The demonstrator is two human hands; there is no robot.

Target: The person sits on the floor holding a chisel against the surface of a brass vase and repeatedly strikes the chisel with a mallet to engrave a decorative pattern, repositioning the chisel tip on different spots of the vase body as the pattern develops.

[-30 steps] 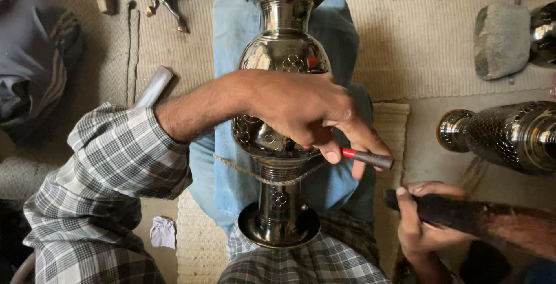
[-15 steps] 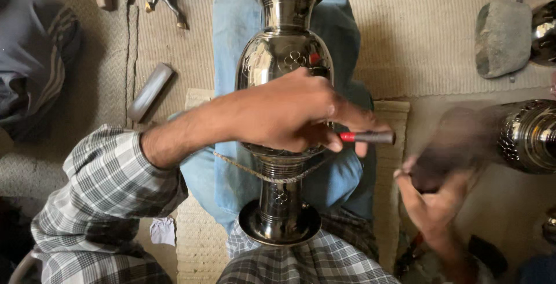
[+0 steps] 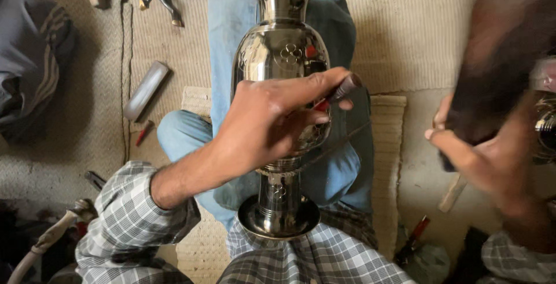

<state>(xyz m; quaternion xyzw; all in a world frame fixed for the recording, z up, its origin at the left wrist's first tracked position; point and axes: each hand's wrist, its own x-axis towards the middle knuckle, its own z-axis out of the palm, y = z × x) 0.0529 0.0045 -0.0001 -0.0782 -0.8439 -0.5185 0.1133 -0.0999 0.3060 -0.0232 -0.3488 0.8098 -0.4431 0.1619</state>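
Underneath, a woven mat (image 3: 417,35) covered the floor, and on it our blue-jeaned legs (image 3: 231,35) stretched out with the tall polished metal vase (image 3: 281,58) lying along them, its round foot toward our belly and its mouth pointing away. Across its bulging middle lay our left hand (image 3: 266,127), fingers pinched shut on a short dark punch with a red band (image 3: 339,92), the tip seemingly set against the vase's engraved side, though the fingers hid the contact. Our right hand (image 3: 469,151) was raised off to the side, gripping a dark, heavy striking tool (image 3: 492,70) blurred by motion; what exactly it was we could not tell. We judged that good work here meant bracing the left palm on the vase so the punch could not skid on the slick metal, keeping the legs tight beneath, and landing light, square blows. A flat grey bar (image 3: 146,90) lay on the mat to the left, well apart.
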